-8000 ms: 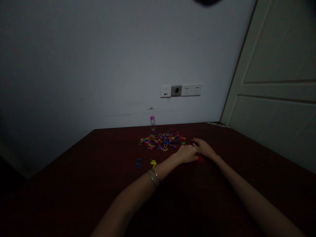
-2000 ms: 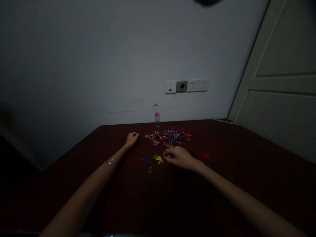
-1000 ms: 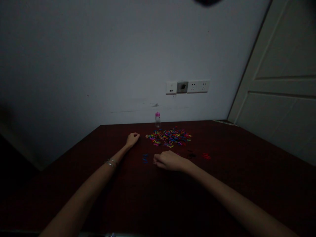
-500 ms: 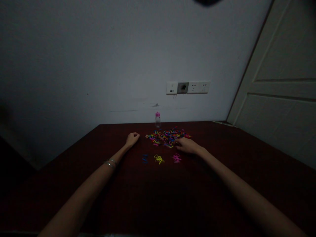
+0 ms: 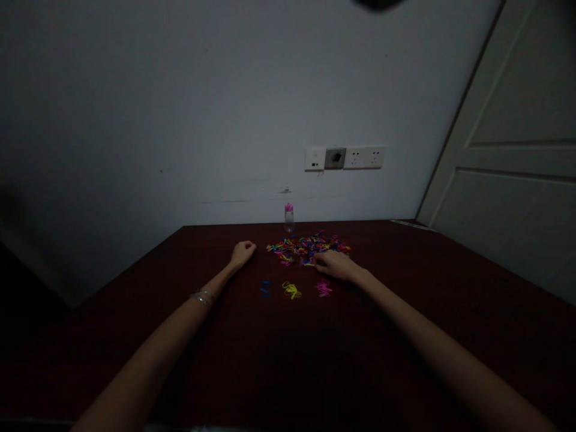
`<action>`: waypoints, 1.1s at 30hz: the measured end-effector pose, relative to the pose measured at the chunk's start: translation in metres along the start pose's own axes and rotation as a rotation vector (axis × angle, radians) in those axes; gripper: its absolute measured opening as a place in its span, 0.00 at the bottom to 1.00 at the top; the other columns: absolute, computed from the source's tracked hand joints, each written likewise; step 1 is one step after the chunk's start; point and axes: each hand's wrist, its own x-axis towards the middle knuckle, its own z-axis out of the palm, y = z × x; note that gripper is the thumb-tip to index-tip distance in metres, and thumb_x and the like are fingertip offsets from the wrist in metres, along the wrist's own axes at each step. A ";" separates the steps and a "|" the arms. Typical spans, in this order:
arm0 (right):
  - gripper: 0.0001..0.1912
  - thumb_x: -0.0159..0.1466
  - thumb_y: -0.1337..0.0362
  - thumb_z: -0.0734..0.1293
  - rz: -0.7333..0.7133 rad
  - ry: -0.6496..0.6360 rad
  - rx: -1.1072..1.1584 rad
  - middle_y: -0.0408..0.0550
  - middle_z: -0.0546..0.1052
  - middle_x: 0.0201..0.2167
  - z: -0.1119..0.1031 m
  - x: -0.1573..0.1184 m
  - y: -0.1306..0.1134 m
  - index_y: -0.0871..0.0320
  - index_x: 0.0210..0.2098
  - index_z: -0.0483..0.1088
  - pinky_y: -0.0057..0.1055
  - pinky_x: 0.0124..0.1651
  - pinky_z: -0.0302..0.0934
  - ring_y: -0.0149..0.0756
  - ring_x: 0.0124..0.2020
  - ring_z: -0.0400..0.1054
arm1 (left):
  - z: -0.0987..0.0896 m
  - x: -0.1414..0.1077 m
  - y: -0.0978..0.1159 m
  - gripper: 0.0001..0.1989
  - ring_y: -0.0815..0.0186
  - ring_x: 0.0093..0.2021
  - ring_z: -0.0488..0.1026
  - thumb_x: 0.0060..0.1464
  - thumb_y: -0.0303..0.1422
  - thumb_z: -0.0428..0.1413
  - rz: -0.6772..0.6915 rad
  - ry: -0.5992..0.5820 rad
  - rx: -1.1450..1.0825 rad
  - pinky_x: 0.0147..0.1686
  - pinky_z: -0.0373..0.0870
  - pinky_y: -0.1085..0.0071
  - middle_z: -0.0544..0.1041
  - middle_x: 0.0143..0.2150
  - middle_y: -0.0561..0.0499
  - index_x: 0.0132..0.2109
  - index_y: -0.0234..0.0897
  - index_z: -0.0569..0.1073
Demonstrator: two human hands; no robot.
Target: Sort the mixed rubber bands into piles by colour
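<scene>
A loose pile of many-coloured rubber bands (image 5: 299, 247) lies toward the back of the dark red table. At the pile's near right edge is my right hand (image 5: 335, 264), its fingers bent down and drawn together among the bands. Whatever is between those fingertips is too small and dark to make out. My left hand (image 5: 243, 252) rests on the table left of the pile, loosely curled, apart from the bands. Closer to me lie three small groups in a row: blue bands (image 5: 265, 289), yellow bands (image 5: 291, 290) and pink bands (image 5: 323, 288).
Behind the pile, near the wall, stands a small clear bottle (image 5: 288, 219) with a pink top. Wall sockets (image 5: 344, 158) sit above the table (image 5: 288, 360). A panelled white door (image 5: 508, 162) is at the right. The room is dim.
My right hand has shifted slightly left along the pile's near edge. My left hand keeps its place, and the three small groups look the same.
</scene>
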 end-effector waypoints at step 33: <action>0.19 0.58 0.54 0.59 0.389 0.262 0.376 0.52 0.76 0.33 0.042 -0.093 0.164 0.60 0.39 0.72 0.31 0.35 0.61 0.39 0.32 0.69 | -0.005 -0.014 0.045 0.11 0.70 0.24 0.64 0.41 0.36 0.55 0.324 -0.398 0.066 0.25 0.57 0.76 0.71 0.23 0.54 0.31 0.34 0.76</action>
